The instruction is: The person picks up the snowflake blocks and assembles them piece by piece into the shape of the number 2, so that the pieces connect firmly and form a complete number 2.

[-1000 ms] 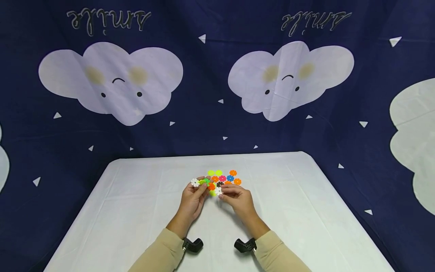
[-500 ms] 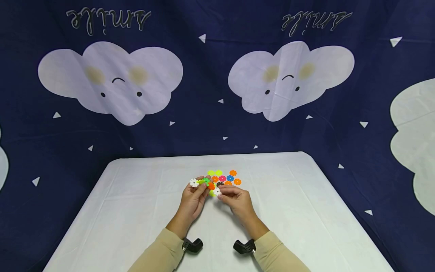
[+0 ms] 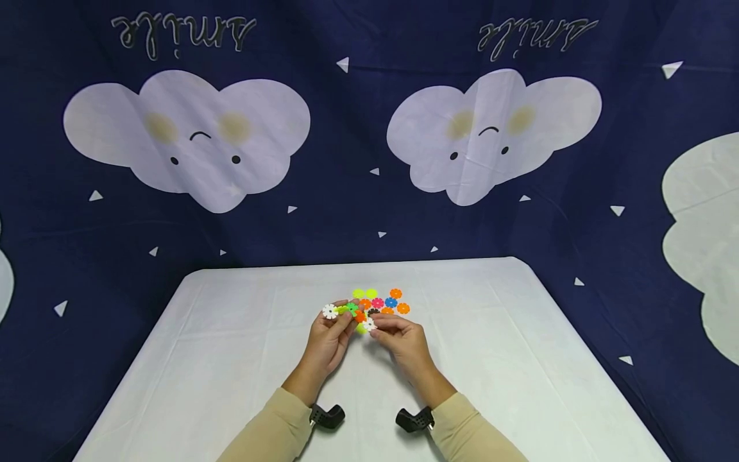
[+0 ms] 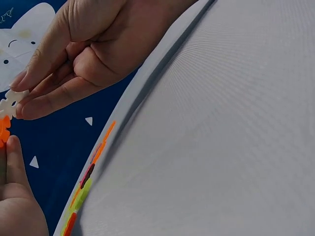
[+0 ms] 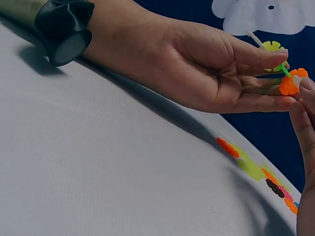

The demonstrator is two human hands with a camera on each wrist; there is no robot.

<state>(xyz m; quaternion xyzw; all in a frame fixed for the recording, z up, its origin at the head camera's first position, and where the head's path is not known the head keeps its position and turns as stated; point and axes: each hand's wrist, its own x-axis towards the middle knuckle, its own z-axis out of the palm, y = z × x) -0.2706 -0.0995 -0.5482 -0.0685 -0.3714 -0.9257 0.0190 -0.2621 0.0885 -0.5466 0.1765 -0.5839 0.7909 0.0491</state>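
Observation:
In the head view the left hand [image 3: 328, 343] pinches a row of notched flower discs: white [image 3: 330, 311], yellow-green [image 3: 341, 310], green [image 3: 351, 309] and orange [image 3: 360, 316]. The right hand [image 3: 406, 345] pinches another white disc [image 3: 369, 325] by its edge. That white disc meets the orange disc [image 4: 4, 129] in the left wrist view, where the right hand [image 4: 103, 44] is above and part of the left hand [image 4: 18, 196] below. The right wrist view shows the left hand's thumb on the green disc [image 5: 285, 70], seen edge-on; the right hand [image 5: 307, 118] is partly cut off.
Several loose discs, including blue [image 3: 391, 302], pink [image 3: 378, 303] and orange [image 3: 403, 308], lie on the white-covered table [image 3: 231, 346] just beyond the hands. A dark blue curtain [image 3: 346, 231] with clouds hangs behind. Each wrist wears a black device [image 3: 327, 417].
The right hand has shifted slightly left with its white disc, which now sits closer against the orange disc. The left hand has hardly moved; its row tilted slightly.

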